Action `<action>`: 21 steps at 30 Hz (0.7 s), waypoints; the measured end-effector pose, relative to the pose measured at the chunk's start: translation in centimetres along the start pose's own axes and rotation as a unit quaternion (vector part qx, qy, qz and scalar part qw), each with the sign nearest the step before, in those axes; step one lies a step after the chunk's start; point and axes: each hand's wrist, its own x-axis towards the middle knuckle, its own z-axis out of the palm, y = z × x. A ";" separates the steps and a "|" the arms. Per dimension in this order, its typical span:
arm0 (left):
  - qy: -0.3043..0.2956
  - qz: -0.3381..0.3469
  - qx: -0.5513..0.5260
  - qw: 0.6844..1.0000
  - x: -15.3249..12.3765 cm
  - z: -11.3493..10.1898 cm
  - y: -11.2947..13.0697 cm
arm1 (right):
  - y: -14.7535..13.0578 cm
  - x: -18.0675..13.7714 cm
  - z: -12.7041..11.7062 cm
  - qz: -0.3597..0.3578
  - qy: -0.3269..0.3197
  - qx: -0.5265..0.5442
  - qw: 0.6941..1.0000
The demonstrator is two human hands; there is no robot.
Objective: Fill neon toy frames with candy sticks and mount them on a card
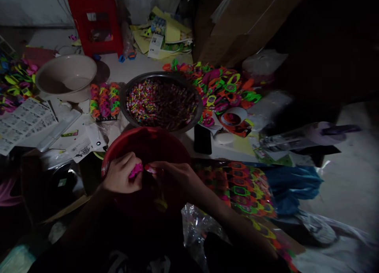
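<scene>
Dark shirt (139, 241) nearest me. Left hand (122, 176) clamps a pink plastic piece (136, 170), right hand (180, 173) pinches a pale piece (152, 170); a slack hold could drop either into the red basin (139, 135).

Tiny piece (152, 170) in the right grip (180, 174), too blurred for naming

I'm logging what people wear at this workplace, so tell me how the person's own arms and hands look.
The left hand and right hand are bare, with no gloves. No sleeves show on the forearms. The dark top has pale markings, too dim to read.
</scene>
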 end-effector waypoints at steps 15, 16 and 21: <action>0.019 0.057 0.090 0.994 0.5 -0.6 -0.2 | -0.6 0.4 -1.0 -0.041 -0.034 -0.075 0.996; 0.015 0.047 0.095 0.994 0.5 -0.5 -0.3 | -0.6 0.5 -1.2 -0.046 -0.043 -0.082 0.995; -0.035 0.049 0.119 0.991 0.2 -0.5 -0.7 | -0.6 0.8 -2.0 -0.078 -0.116 -0.132 0.981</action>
